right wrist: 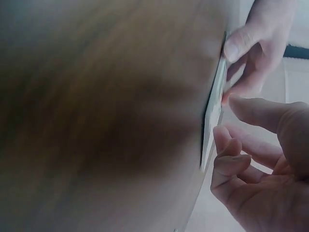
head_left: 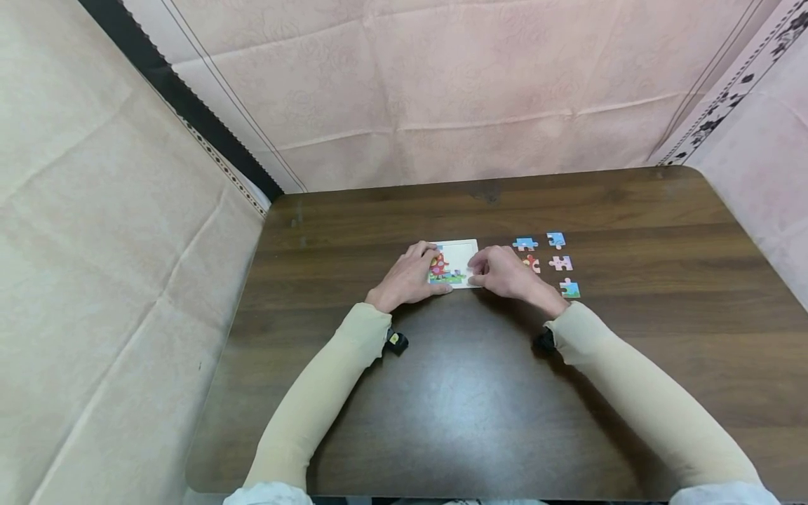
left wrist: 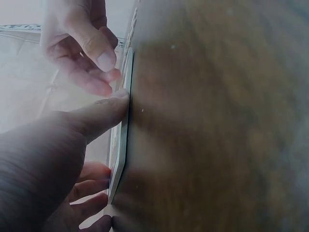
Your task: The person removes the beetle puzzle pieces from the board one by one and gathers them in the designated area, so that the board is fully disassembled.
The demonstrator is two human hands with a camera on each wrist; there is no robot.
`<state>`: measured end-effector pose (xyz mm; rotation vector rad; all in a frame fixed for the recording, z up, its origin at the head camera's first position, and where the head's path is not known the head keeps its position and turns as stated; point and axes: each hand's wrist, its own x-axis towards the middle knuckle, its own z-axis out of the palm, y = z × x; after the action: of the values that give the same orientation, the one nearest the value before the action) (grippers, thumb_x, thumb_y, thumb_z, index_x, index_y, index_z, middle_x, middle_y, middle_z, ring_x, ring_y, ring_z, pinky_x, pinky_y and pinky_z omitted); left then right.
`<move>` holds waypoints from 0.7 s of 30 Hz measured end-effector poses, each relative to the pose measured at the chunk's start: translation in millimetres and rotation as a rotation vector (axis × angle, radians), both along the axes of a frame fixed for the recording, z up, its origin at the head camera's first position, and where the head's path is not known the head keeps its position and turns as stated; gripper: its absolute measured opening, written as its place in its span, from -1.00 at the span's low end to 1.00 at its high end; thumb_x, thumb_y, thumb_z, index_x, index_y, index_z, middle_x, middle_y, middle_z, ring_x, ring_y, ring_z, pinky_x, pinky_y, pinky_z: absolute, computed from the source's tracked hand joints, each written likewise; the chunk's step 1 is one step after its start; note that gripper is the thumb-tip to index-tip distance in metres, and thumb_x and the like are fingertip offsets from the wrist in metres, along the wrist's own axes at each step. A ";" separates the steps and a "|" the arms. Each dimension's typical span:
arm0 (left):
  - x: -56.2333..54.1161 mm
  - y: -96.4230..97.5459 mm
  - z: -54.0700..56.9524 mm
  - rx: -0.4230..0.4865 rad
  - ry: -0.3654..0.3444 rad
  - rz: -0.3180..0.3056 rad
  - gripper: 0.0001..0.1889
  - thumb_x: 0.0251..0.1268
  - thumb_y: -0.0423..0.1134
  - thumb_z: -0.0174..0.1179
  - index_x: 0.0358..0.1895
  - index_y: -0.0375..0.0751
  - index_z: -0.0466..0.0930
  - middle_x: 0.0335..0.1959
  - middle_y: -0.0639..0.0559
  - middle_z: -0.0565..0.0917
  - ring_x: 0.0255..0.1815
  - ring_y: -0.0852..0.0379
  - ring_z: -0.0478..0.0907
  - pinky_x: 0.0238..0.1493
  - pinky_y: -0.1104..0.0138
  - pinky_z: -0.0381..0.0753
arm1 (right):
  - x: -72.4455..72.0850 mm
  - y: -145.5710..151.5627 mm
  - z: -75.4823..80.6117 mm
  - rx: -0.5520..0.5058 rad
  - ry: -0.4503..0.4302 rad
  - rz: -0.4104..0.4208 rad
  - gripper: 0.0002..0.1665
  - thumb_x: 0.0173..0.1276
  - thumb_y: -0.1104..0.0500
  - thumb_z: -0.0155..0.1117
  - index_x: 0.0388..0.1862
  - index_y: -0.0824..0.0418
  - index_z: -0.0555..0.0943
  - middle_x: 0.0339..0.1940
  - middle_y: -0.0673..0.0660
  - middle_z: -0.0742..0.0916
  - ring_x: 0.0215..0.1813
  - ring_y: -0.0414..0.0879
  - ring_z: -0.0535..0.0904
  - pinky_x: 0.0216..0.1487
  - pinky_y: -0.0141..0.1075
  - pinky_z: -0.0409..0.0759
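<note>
A shallow white puzzle tray [head_left: 466,251] lies on the table, with a red figure and a green strip filled in at its left and lower parts. My left hand [head_left: 410,275] holds the tray at its left side, thumb along the near edge and fingers around the far left, as the left wrist view also shows. Over the tray's right side is my right hand [head_left: 501,272], fingers bent loosely and thumb apart from the forefinger. In the right wrist view nothing shows between that thumb and finger, which sit close over the tray [right wrist: 212,116].
Loose jigsaw pieces lie right of the tray: a blue one [head_left: 525,244], another blue one [head_left: 556,240], a red one [head_left: 532,264] beside my right hand, a pink one [head_left: 560,263] and a blue-green one [head_left: 569,288]. Cloth [head_left: 442,91] hangs behind the brown table [head_left: 454,393].
</note>
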<state>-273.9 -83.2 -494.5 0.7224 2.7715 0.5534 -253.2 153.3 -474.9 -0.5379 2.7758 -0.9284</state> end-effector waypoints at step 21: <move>-3.1 -3.7 1.9 -0.038 0.014 -0.050 -0.35 0.68 -0.04 0.22 0.65 -0.21 0.36 0.66 -0.09 0.32 0.61 -0.08 0.32 0.69 0.02 0.34 | -3.1 -18.9 -3.4 0.058 -0.080 0.009 -0.63 0.42 0.22 0.55 0.12 0.37 0.76 -0.02 0.30 0.84 0.03 0.12 0.74 0.22 0.05 0.70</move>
<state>-277.0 -86.9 -492.6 0.7882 2.7600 0.4860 -256.3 134.3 -478.3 -0.4932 2.7170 -0.8461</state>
